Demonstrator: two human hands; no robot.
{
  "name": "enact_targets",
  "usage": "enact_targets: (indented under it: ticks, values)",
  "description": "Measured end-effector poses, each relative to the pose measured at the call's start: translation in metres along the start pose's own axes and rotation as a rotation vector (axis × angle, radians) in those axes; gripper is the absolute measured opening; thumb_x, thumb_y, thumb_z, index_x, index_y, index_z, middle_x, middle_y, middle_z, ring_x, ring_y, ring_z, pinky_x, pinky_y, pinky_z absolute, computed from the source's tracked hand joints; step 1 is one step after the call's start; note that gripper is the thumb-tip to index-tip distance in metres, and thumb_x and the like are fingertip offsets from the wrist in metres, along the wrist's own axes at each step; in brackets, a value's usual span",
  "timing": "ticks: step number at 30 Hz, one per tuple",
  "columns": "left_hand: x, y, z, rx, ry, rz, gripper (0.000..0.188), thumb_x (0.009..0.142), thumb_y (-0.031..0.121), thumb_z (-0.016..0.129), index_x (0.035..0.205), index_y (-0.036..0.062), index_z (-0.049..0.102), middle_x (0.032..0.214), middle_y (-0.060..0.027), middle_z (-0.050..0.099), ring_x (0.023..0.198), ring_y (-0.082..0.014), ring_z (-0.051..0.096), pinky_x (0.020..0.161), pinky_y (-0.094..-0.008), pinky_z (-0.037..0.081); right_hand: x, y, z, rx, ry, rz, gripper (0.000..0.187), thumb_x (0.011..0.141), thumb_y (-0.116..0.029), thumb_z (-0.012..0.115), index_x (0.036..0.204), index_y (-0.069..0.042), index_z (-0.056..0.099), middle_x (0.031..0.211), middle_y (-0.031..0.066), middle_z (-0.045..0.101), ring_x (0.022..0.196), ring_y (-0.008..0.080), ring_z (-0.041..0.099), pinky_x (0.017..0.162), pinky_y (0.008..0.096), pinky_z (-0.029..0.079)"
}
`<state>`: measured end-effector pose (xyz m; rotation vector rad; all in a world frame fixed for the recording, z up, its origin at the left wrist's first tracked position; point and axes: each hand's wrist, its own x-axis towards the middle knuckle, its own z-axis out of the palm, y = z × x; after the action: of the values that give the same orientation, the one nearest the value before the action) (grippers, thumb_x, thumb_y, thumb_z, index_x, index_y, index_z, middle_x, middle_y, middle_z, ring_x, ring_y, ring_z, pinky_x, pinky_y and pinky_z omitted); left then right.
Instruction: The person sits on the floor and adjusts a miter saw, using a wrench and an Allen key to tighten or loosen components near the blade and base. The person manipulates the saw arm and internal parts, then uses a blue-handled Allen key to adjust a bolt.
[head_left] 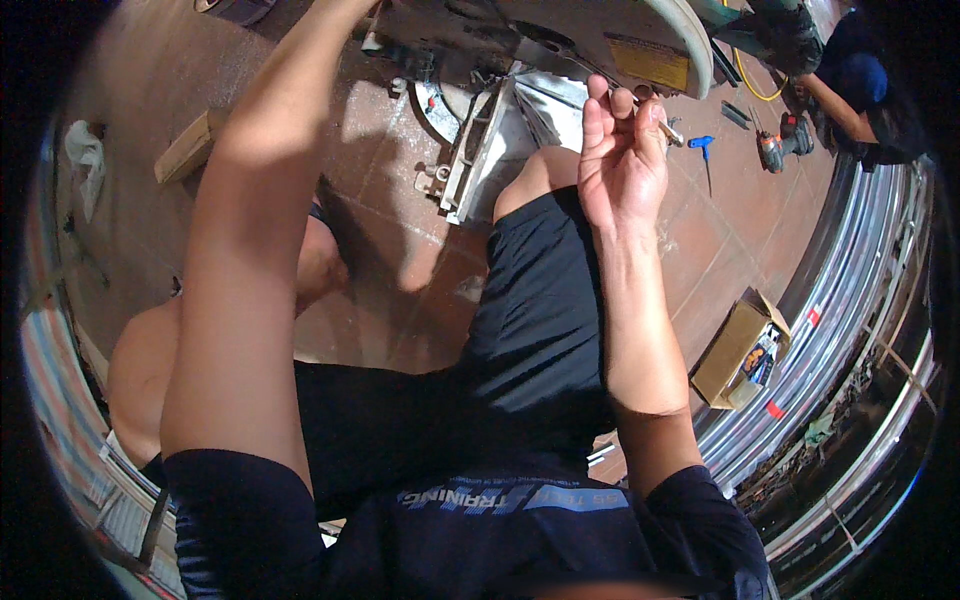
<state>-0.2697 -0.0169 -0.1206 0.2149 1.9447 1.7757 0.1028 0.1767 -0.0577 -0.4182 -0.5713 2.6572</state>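
In front of me at the top stands a miter saw, its large pale-rimmed guard carrying a yellow label. Below the guard are the saw's metal fence and base. My right hand is raised palm-up just under the guard. Its thumb and fingers pinch a slim shiny metal tool, whose exact kind I cannot make out. My left arm stretches up beside the saw; its hand lies beyond the upper edge of the view.
On the tiled floor lie a blue-handled hex key and a cordless drill. Another person's arm shows at upper right. An open cardboard box sits by long metal profiles. A wood block lies left.
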Motion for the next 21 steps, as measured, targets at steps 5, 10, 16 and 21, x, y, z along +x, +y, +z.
enact_targets:
  ticks: [5,10,16,21]
  values:
    - [0.002,-0.001,0.000,-0.010,0.006,-0.002,0.018,0.100,0.013,0.063,0.109,-0.0003,0.071,0.100,-0.0125,0.072,0.085,-0.0215,0.067,0.073,-0.0412,0.054,0.001,0.003,0.016,-0.113,-0.077,-0.081,0.021,0.113,-0.024,0.055,0.119,-0.008,0.065,0.106,0.0123,0.078,0.124,0.0361,0.070,0.106,0.0445,0.063]
    - [0.003,-0.001,0.000,-0.023,0.015,-0.005,0.019,0.100,0.014,0.062,0.107,-0.0003,0.071,0.098,-0.0130,0.072,0.084,-0.0219,0.067,0.071,-0.0415,0.053,-0.015,0.020,0.041,-0.395,-0.012,-0.282,0.024,0.114,-0.025,0.055,0.124,-0.005,0.062,0.104,0.0145,0.078,0.121,0.0368,0.072,0.099,0.0419,0.064]
    - [0.008,-0.003,0.000,-0.048,0.027,-0.007,0.020,0.100,0.015,0.060,0.105,-0.0003,0.072,0.096,-0.0136,0.072,0.082,-0.0224,0.067,0.069,-0.0420,0.053,-0.017,0.031,0.053,-0.577,0.058,-0.428,0.022,0.113,-0.023,0.058,0.124,-0.004,0.060,0.100,0.0130,0.078,0.111,0.0377,0.076,0.094,0.0436,0.065]
    - [0.006,-0.004,-0.001,-0.069,0.041,-0.011,0.021,0.100,0.016,0.059,0.104,-0.0002,0.072,0.094,-0.0141,0.072,0.081,-0.0228,0.068,0.067,-0.0423,0.053,-0.009,0.017,0.041,-0.562,0.070,-0.374,0.024,0.114,-0.026,0.056,0.123,-0.005,0.062,0.095,0.0105,0.078,0.109,0.0366,0.077,0.091,0.0425,0.064]
